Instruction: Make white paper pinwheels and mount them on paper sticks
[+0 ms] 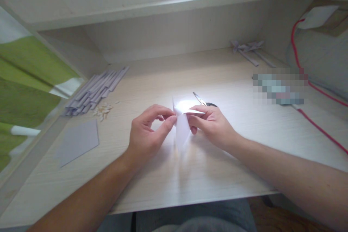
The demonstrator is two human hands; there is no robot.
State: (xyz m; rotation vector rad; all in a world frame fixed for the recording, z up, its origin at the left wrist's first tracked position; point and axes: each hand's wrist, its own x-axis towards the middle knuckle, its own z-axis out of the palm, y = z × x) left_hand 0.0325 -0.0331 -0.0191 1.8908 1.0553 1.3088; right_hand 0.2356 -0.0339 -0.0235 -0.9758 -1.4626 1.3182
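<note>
Above the middle of the desk I hold a white paper pinwheel (182, 130) whose blades stick out up, down and to the right. My left hand (150, 127) pinches its left side between thumb and fingertips. On the other side, my right hand (212, 125) grips it close to the centre, fingers partly hidden behind a blade. Just beyond my right hand lies a pair of scissors (200, 98), its dark handle partly covered by my fingers. Bright light glares off the paper and hides its centre.
At the left lie several rolled paper sticks (95, 88), a small pile of short pale bits (103, 111) and a stack of paper squares (78, 143). Finished-looking pinwheels (247, 46) rest at the back right. A red cable (323, 130) runs along the right, near a blurred-out object (280, 86).
</note>
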